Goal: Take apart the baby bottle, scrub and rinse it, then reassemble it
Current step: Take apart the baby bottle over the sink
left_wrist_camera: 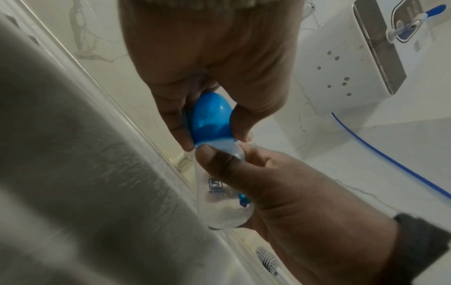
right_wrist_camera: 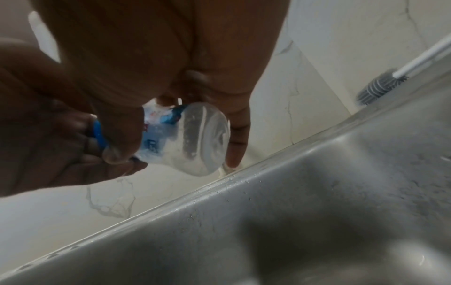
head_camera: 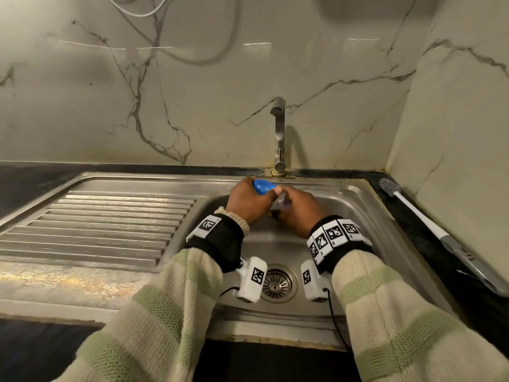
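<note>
Over the back of the steel sink (head_camera: 358,216) both hands hold one baby bottle. My left hand (head_camera: 245,201) grips its blue cap (head_camera: 263,186), with fingers and thumb curled round the dome (left_wrist_camera: 211,117). My right hand (head_camera: 298,212) grips the clear bottle body (head_camera: 281,204), which carries blue print (left_wrist_camera: 217,192). In the right wrist view the bottle's round base (right_wrist_camera: 205,138) points toward the camera, with my right hand (right_wrist_camera: 173,158) wrapped round it. Cap and body are still joined. The teat is hidden under the cap.
A bottle brush (head_camera: 413,213) with a white handle and grey bristles lies on the dark counter right of the sink. The faucet (head_camera: 279,133) stands just behind the hands, with no water visible. A ribbed draining board (head_camera: 110,224) lies to the left, and the drain (head_camera: 276,283) sits below the wrists.
</note>
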Tool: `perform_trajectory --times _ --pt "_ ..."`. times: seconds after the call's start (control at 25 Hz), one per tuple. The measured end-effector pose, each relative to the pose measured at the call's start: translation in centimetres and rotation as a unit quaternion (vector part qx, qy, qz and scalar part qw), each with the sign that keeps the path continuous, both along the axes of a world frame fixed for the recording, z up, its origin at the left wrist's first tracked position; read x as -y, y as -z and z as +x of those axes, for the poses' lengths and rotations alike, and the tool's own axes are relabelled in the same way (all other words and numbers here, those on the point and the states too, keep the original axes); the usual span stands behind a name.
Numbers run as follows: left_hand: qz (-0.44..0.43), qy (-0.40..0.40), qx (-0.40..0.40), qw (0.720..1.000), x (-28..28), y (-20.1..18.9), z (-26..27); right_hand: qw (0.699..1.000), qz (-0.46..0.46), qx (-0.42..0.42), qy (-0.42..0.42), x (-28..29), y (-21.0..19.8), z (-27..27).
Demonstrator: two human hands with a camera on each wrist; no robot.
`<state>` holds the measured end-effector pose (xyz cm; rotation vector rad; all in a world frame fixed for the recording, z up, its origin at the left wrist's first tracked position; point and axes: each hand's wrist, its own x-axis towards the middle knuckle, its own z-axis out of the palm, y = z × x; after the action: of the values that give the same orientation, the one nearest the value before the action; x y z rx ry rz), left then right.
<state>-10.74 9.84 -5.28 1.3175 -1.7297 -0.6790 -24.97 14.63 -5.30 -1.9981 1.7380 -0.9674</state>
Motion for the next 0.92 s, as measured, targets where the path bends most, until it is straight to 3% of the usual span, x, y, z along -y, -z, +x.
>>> perform_trajectory --times 0.12,0.2,0.36,0.56,0.72,0.92 --pt "0.032 -0.081 -0.001 0.996 0.5 -0.2 0.4 0.988 -0.024 -0.145 0.044 0.5 0.0 0.3" --pt "0.037 -0.126 -0.006 0.991 1.5 -0.5 2.1 0.980 -0.013 -0.184 0.078 0.7 0.2 0.2" --pt "0.094 -0.064 0.126 0.985 2.9 1.2 4.2 0.992 0.025 -0.081 0.098 1.2 1.4 -1.2" --pt "0.114 -0.007 0.289 0.950 5.2 4.8 3.7 0.989 0.089 -0.060 0.104 1.8 2.8 -1.8" --pt "0.132 0.024 0.433 0.891 7.5 7.2 2.8 0.987 0.107 -0.084 0.080 2.4 3.1 -1.3" --pt "0.158 0.048 0.511 0.843 8.3 10.2 1.1 0.986 0.121 -0.083 0.076 3.1 3.8 -1.2"
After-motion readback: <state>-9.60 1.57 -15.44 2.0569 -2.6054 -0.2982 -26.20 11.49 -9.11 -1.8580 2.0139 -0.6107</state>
